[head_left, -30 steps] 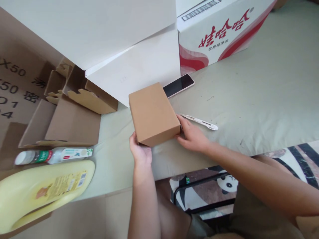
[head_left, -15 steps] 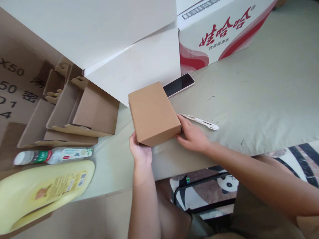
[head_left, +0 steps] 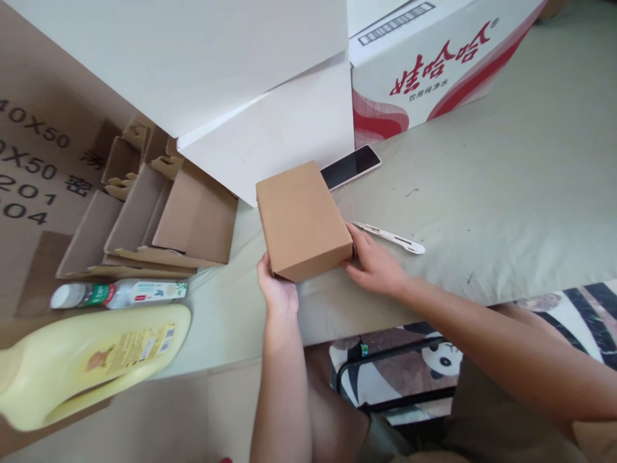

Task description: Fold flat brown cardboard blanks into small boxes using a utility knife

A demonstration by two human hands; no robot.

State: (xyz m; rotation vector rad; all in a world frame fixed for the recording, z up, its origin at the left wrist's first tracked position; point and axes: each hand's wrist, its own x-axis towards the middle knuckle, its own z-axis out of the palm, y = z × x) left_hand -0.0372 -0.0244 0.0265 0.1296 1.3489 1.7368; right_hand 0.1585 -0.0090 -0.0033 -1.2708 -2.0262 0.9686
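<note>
Two hands: both on the small brown box [head_left: 303,218], one at each near corner.
Box position: on the pale green table [head_left: 506,193] near its front edge, just in front of the big white box [head_left: 270,128].
Box heading: closed, broad face up; the long axis runs away from the person, far end swung slightly left.
Left hand [head_left: 277,292]: cups the near left corner, thumb against the side wall; its other fingers are hidden by the box.
Right hand [head_left: 376,267]: fingers [head_left: 359,239] held together, pressed to the right wall by the near corner.
Right of box: a phone [head_left: 351,166] at the far corner, and a white pen-like tool [head_left: 389,236] just past the right hand.
Left of box: folded cardboard blanks [head_left: 159,225], a clear bottle [head_left: 120,294], and a yellow jug [head_left: 87,360].
</note>
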